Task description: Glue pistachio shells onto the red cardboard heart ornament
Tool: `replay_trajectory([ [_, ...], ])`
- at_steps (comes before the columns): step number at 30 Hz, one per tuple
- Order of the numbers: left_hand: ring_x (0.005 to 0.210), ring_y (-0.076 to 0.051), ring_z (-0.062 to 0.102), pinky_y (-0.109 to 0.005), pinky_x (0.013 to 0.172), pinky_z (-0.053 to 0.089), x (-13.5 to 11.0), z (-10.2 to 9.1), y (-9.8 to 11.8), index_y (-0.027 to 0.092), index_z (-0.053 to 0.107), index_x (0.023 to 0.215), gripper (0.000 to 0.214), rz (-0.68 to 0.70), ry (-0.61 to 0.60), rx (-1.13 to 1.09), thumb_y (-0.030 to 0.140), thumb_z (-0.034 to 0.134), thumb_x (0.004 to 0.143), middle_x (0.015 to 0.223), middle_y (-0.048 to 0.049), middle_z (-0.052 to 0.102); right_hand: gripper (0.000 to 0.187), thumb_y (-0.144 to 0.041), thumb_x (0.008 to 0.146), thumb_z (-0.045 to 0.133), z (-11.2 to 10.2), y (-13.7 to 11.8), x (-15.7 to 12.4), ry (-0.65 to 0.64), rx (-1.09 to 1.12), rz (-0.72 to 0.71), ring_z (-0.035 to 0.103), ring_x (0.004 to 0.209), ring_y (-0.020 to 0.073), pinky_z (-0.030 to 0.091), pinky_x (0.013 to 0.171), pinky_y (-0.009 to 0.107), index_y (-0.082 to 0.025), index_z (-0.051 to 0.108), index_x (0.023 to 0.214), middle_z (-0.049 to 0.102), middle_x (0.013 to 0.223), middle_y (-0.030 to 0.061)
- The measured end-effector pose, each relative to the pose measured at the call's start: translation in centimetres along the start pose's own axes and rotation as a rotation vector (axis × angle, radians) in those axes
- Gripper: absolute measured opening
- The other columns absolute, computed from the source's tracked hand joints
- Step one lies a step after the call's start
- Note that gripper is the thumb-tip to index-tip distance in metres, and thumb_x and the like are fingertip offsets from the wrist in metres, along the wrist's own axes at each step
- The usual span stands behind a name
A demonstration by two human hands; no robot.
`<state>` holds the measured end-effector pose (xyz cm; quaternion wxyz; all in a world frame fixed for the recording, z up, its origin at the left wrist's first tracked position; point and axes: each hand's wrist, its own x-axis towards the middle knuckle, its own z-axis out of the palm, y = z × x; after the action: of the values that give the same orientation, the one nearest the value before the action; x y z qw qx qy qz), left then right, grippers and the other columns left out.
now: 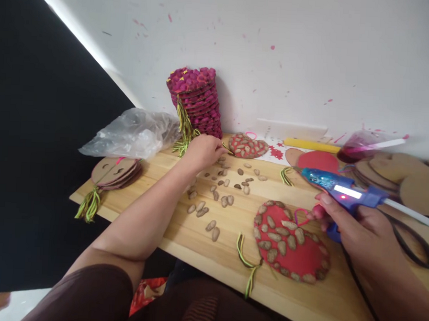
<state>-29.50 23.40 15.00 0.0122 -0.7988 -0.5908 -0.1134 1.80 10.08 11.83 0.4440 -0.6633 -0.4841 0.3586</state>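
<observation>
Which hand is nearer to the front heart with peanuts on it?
Right. The right hand, holding the glue gun, is close by the front heart, at its right side; the left hand is farther back, near loose peanuts.

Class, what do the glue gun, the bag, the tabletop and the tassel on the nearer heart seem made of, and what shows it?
Glue gun: probably hard plastic, blue and glossy, with bright highlights.
Bag: likely thin plastic film; clear, crinkled, shiny.
Tabletop: wood or a lookalike laminate, smooth, with pale grain stripes.
Tassel: apparently yarn or thread, in loose strands.
</observation>
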Motion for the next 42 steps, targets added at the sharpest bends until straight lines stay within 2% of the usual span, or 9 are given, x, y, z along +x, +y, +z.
replay_trajectory([
  [3, 0.072, -0.024, 0.066, -0.032, 0.068, 0.045, -0.1, -0.4, 0.2, 0.015, 0.077, 0.077, 0.04, -0.023, -0.03, 0.004, 0.045, 0.056, 0.092, 0.072, -0.0099, 0.072, 0.042, -0.061, 0.076, 0.072, -0.2, 0.1, 0.2, -0.001, -0.053, -0.019, 0.055, 0.059, 0.0155, 0.043, 0.053, 0.029, -0.02, 0.065, 0.07, 0.066, 0.067, 0.0027],
  [8, 0.085, -0.021, 0.069, -0.027, 0.075, 0.046, 0.0, -0.2, -0.2, 0.019, 0.079, 0.092, 0.022, -0.015, -0.092, -0.074, 0.024, 0.059, 0.087, 0.09, -0.0054, 0.077, 0.043, -0.062, 0.07, 0.074, 0.2, -0.5, 0.1, 0.017, -0.035, -0.005, 0.055, 0.056, 0.0152, 0.045, 0.05, 0.027, -0.019, 0.065, 0.067, 0.065, 0.063, 0.0022],
  [14, 0.093, -0.022, 0.07, -0.028, 0.081, 0.048, 0.2, -0.1, -0.4, 0.021, 0.079, 0.098, 0.028, -0.053, -0.147, -0.084, 0.014, 0.059, 0.081, 0.097, -0.0047, 0.078, 0.033, -0.051, 0.07, 0.074, 0.4, -1.7, -0.5, 0.039, -0.028, -0.036, 0.056, 0.054, 0.0163, 0.045, 0.05, 0.028, -0.021, 0.065, 0.063, 0.066, 0.061, 0.0022],
  [20, 0.085, -0.019, 0.069, -0.027, 0.079, 0.049, 0.2, 0.3, -0.5, 0.02, 0.08, 0.094, 0.02, -0.019, -0.158, -0.115, 0.017, 0.065, 0.08, 0.091, -0.004, 0.078, 0.024, -0.04, 0.074, 0.07, 0.8, -2.9, -1.1, 0.073, -0.032, -0.077, 0.053, 0.052, 0.0149, 0.044, 0.051, 0.029, -0.022, 0.063, 0.06, 0.064, 0.061, 0.0013],
  [30, 0.076, -0.018, 0.066, -0.027, 0.074, 0.047, 0.4, 0.9, -0.6, 0.019, 0.079, 0.089, 0.015, 0.015, -0.144, -0.121, 0.02, 0.069, 0.078, 0.082, -0.0045, 0.075, 0.025, -0.046, 0.077, 0.071, 0.6, -1.3, -0.5, 0.066, -0.104, -0.046, 0.056, 0.057, 0.0157, 0.043, 0.054, 0.032, -0.023, 0.066, 0.068, 0.065, 0.065, 0.0013],
  [34, 0.075, -0.019, 0.064, -0.029, 0.073, 0.046, 0.4, 1.0, -0.6, 0.016, 0.079, 0.088, 0.016, 0.042, -0.065, -0.138, 0.022, 0.066, 0.08, 0.081, -0.0056, 0.074, 0.028, -0.048, 0.076, 0.073, 0.5, -0.8, -0.1, 0.062, -0.074, -0.036, 0.058, 0.058, 0.0171, 0.045, 0.056, 0.034, -0.022, 0.066, 0.068, 0.066, 0.066, 0.0031],
  [38, 0.07, -0.017, 0.062, -0.028, 0.071, 0.045, 0.4, 0.8, -0.7, 0.014, 0.078, 0.082, 0.019, 0.081, 0.017, -0.187, 0.028, 0.066, 0.082, 0.075, -0.005, 0.072, 0.023, -0.041, 0.076, 0.072, 0.8, -1.7, -0.4, 0.076, -0.1, -0.063, 0.056, 0.055, 0.0148, 0.045, 0.052, 0.03, -0.021, 0.065, 0.066, 0.064, 0.063, 0.0016],
  [40, 0.069, -0.016, 0.063, -0.027, 0.071, 0.045, 0.3, 0.4, -0.7, 0.013, 0.078, 0.082, 0.015, 0.115, -0.018, -0.225, 0.024, 0.066, 0.08, 0.074, -0.0038, 0.072, 0.022, -0.039, 0.075, 0.072, 1.0, -2.3, -0.6, 0.072, -0.08, -0.085, 0.055, 0.054, 0.0132, 0.044, 0.051, 0.027, -0.021, 0.063, 0.066, 0.063, 0.063, 0.0003],
  [42, 0.071, -0.015, 0.064, -0.025, 0.072, 0.045, 0.2, -0.2, -0.7, 0.014, 0.078, 0.084, 0.014, 0.171, -0.112, -0.28, 0.017, 0.067, 0.076, 0.076, -0.0022, 0.074, 0.022, -0.038, 0.076, 0.072, 1.2, -2.4, -0.6, 0.063, -0.064, -0.099, 0.055, 0.054, 0.0124, 0.043, 0.049, 0.025, -0.02, 0.062, 0.067, 0.063, 0.062, -0.0004],
])
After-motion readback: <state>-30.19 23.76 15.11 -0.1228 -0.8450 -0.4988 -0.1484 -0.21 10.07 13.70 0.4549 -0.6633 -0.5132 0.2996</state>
